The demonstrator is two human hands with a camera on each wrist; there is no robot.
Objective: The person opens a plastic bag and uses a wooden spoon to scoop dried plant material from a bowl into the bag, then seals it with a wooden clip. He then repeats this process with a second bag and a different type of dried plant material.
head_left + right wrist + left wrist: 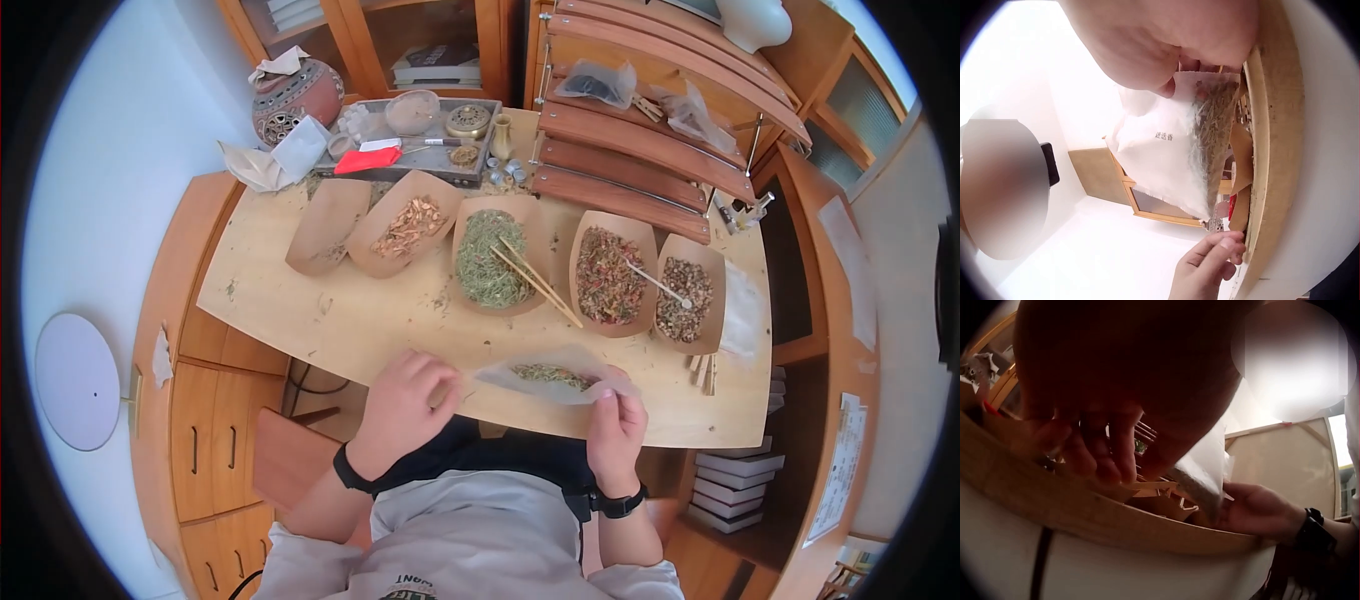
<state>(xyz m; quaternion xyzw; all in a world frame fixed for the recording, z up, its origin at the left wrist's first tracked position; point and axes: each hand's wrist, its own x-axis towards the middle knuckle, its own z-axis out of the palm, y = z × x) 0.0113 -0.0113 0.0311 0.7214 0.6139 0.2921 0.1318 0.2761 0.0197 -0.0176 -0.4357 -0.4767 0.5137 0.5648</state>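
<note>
A translucent white pouch (545,374) with dried green herbs inside is pinched at its right end by the right hand (617,430). In the right wrist view the pouch (1160,134) shows small dark printed characters, and herbs lie along one side of it. The left hand (405,408) is just left of the pouch, apart from it, fingers loosely bent with nothing visible in them. Behind the pouch stand paper trays: green herbs (490,262) with tongs (535,285) on them, a reddish mix (610,275) and a brownish mix (684,300) with a small spoon (660,283).
Wood chips (410,226) fill another paper tray; beside it is a further tray (325,225). A grey tray (455,175) of small vessels, a patterned pot (297,100) and a slatted wooden rack (640,140) stand at the back. Clothespins (702,372) lie at the right.
</note>
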